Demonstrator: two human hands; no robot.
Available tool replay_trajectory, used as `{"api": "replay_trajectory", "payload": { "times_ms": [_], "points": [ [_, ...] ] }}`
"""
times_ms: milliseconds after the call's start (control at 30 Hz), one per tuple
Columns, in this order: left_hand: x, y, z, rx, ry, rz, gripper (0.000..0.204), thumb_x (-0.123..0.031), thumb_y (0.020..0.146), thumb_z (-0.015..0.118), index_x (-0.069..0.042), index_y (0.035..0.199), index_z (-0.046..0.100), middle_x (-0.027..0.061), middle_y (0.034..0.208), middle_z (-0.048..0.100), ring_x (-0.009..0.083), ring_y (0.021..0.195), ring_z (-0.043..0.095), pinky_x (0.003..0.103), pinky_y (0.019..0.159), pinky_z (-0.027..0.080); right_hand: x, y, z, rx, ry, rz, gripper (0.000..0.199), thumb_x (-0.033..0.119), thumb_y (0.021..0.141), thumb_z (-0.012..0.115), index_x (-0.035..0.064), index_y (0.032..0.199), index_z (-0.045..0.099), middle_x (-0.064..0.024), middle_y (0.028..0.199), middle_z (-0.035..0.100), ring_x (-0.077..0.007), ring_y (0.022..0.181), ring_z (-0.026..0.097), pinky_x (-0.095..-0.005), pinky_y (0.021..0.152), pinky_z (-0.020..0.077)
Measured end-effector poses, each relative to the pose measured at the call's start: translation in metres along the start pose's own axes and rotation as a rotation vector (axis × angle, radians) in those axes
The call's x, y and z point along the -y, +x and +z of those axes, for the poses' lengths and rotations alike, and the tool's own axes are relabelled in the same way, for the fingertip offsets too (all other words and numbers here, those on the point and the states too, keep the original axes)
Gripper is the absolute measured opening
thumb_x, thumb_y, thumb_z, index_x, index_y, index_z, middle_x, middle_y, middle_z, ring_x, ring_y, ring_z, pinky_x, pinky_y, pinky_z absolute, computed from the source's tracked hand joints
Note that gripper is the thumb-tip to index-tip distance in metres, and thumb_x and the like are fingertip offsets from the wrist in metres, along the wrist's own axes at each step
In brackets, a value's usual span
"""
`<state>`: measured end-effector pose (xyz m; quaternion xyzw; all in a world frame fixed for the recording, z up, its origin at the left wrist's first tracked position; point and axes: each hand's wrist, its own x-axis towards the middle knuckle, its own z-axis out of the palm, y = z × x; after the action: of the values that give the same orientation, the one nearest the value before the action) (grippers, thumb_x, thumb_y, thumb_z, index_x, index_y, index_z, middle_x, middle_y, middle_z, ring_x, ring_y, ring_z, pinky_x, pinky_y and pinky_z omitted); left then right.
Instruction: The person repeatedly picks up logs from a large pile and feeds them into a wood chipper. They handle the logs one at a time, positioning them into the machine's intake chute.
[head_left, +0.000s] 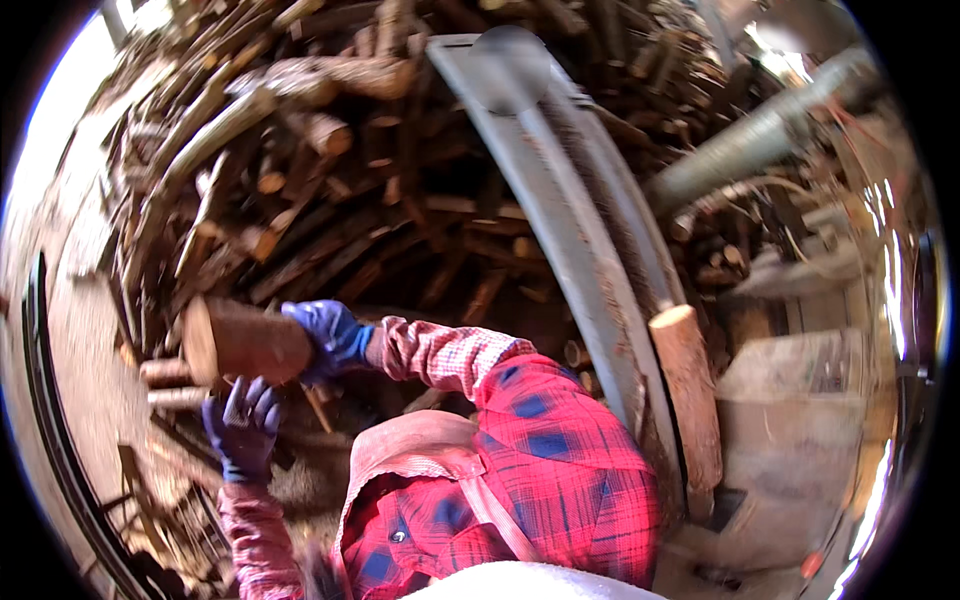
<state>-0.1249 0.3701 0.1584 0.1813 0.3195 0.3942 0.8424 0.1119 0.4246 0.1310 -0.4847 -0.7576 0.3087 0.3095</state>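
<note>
A thick, short log [262, 343] with a pale cut face is held up at the left, lying roughly level. My right hand [330, 340], in a blue-purple glove, reaches across and grips the log's right end, fingers over its top. Just below the log is my left hand [243, 425], in a dark purple glove. Its fingers are spread and their tips come up to the log's underside; whether they touch it I cannot tell.
A big pile of firewood [330, 230] lies ahead. A long grey metal trough [560, 200] slants through it to my right. Beside its near end stands an upright log [688, 400]. A thick grey pipe [740, 145] runs behind at the far right.
</note>
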Motion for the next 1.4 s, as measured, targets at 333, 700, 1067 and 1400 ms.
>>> {"api": "replay_trajectory", "payload": {
  "times_ms": [333, 700, 1067, 1400],
  "points": [
    [0.221, 0.112, 0.21, 0.111, 0.612, 0.266, 0.061, -0.028, 0.082, 0.067, -0.001, 0.132, 0.046, 0.0106, 0.115, 0.059, 0.0227, 0.102, 0.057, 0.035, 0.09, 0.046, -0.036, -0.249, -0.2, -0.412, 0.152, 0.323, 0.107, 0.033, 0.07, 0.084, 0.0049, 0.149, 0.018, -0.0161, 0.142, 0.041, -0.0255, 0.131, 0.04, -0.0387, 0.11, 0.0318],
    [0.27, 0.098, 0.439, 0.858, 0.798, 0.548, 0.078, -0.037, 0.083, 0.074, 0.001, 0.14, 0.037, 0.0138, 0.128, 0.056, 0.0249, 0.118, 0.053, 0.035, 0.1, 0.042, -0.004, -0.422, -0.318, -0.83, 0.658, 0.356, 0.083, 0.016, 0.075, 0.078, 0.0066, 0.144, 0.033, -0.0122, 0.128, 0.054, -0.0221, 0.116, 0.053, -0.0371, 0.101, 0.0441],
    [0.209, 0.127, 0.089, -0.078, 1.224, 0.11, 0.097, -0.044, 0.078, 0.076, 0.003, 0.146, 0.026, 0.0178, 0.129, 0.057, 0.0239, 0.12, 0.053, 0.032, 0.103, 0.039, -0.085, -0.547, -0.361, -0.375, -0.481, 0.886, 0.106, 0.045, 0.065, 0.082, 0.0079, 0.147, 0.026, -0.0252, 0.136, 0.048, -0.0376, 0.127, 0.047, -0.0418, 0.106, 0.0384],
    [0.241, -0.082, -0.216, -0.9, 1.251, -0.415, 0.061, -0.048, 0.073, 0.076, 0.004, 0.103, 0.067, 0.0135, 0.097, 0.066, 0.0254, 0.086, 0.06, 0.038, 0.074, 0.048, -0.058, -0.369, -0.33, -0.655, -0.479, 0.369, 0.079, 0.039, 0.082, 0.074, -0.0048, 0.138, 0.039, -0.0243, 0.137, 0.047, -0.0329, 0.127, 0.045, -0.0414, 0.106, 0.0364]
  ]
}}
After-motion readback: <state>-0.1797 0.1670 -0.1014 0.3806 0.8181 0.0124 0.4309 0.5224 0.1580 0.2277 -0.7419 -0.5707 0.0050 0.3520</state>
